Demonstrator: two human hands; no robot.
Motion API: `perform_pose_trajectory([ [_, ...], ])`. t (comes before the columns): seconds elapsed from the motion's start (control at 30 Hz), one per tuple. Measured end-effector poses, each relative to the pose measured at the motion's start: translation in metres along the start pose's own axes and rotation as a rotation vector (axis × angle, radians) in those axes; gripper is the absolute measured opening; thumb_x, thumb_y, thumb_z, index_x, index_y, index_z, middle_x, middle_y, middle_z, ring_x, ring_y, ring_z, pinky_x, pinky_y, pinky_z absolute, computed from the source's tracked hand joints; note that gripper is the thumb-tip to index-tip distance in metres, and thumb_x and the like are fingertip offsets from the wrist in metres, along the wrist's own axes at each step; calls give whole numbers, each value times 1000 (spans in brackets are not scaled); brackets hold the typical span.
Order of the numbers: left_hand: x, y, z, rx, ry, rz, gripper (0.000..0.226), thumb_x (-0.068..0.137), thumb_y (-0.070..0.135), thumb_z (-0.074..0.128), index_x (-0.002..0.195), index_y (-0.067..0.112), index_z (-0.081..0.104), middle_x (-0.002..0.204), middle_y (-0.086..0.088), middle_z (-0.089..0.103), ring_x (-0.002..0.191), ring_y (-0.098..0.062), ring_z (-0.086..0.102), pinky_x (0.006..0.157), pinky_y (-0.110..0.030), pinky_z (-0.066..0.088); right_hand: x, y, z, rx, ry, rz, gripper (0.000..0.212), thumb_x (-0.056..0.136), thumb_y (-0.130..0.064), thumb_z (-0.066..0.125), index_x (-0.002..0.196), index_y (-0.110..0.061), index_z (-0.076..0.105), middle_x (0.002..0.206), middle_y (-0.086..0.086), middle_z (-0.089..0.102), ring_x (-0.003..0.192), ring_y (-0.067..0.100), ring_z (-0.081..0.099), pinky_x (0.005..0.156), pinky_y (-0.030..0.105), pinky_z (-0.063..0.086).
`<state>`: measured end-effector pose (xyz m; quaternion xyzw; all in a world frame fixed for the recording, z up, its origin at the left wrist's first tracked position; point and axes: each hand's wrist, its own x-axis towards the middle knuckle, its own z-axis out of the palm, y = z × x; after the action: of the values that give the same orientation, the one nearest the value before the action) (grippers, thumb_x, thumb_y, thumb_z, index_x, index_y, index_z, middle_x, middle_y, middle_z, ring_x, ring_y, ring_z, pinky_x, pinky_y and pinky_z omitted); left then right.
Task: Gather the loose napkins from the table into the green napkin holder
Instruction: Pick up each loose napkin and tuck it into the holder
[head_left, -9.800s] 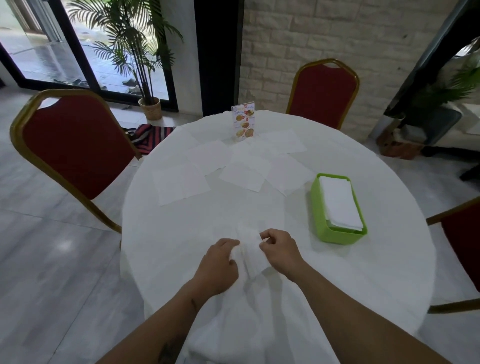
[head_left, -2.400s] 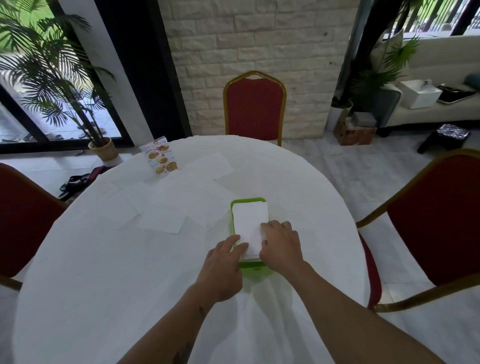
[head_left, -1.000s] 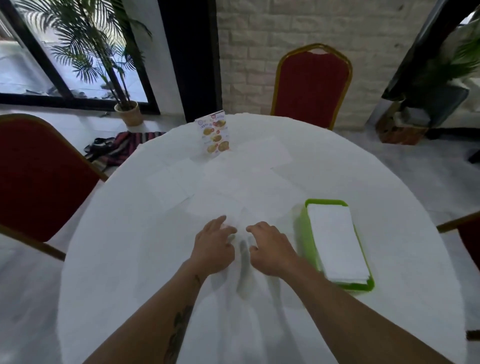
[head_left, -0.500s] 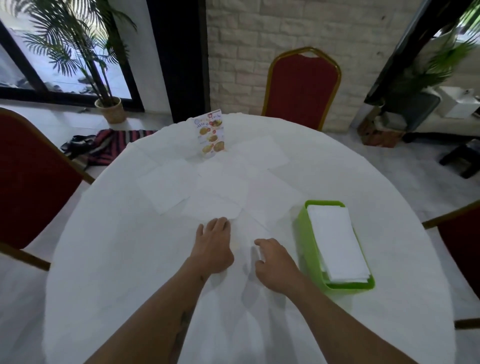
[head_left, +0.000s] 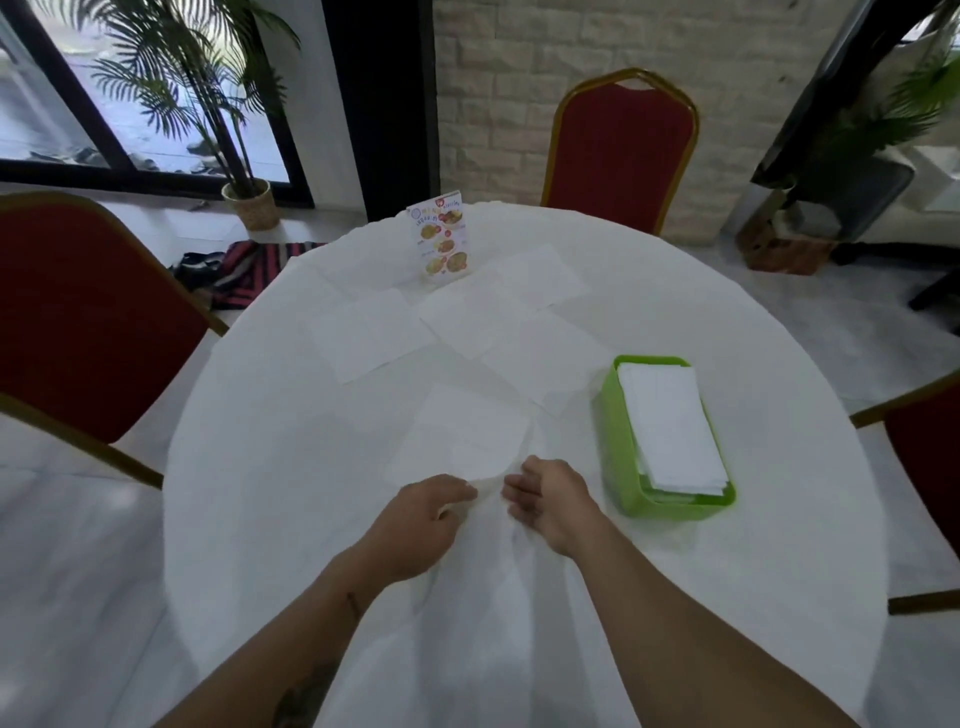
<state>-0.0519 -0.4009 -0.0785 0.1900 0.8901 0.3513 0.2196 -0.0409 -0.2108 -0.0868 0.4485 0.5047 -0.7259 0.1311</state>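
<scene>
Hands (head_left: 488, 499) pinch thin square napkin (head_left: 462, 441) — soft white paper.

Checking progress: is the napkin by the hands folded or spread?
Spread: the napkin lies open and flat; both hands pinch its near edge.

White covers most of it: the tablecloth (head_left: 291, 519) and the loose napkins (head_left: 363, 332), and the stack inside the bright green napkin holder (head_left: 615, 415). The chairs (head_left: 621, 150) are deep red with gold frames (the striped cloth (head_left: 249, 270) on the floor is red and black).
</scene>
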Motion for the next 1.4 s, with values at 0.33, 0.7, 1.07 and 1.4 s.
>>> perform_pose_trajectory([
  [0.33, -61, -19, 8, -269, -4, -112, 33, 80, -1, 44, 80, 17, 72, 96, 6, 71, 77, -13, 70, 75, -29, 57, -15, 26, 12, -221, 73, -249, 14, 83, -4, 62, 72, -12, 60, 77, 13, 62, 70, 24, 57, 64, 37, 45],
  [0.7, -90, -53, -1, -162, 333, -255, 36, 80, 0, 46, 73, 30, 63, 85, 9, 66, 80, -14, 63, 73, -31, 53, -60, 69, 14, -1215, -203, -667, 30, 72, -4, 54, 85, -29, 66, 133, 1, 48, 127, 22, 39, 97, 27, 33],
  [1.07, -100, -53, 11, 405, -8, -72, 68, 79, 12, 42, 144, 30, 31, 158, 5, 18, 144, -21, 15, 117, -39, 19, -67, 76, 30, -939, -32, -381, 60, 82, -12, 52, 141, -16, 42, 133, 7, 52, 119, 24, 53, 94, 31, 45],
  [1.4, -99, -48, 7, 449, -78, -71, 68, 82, 10, 44, 146, 29, 29, 160, 4, 13, 146, -22, 7, 119, -41, 12, -61, 67, 43, -731, 9, -276, 12, 89, -16, 60, 92, -13, 72, 102, 2, 69, 94, 20, 63, 84, 33, 53],
])
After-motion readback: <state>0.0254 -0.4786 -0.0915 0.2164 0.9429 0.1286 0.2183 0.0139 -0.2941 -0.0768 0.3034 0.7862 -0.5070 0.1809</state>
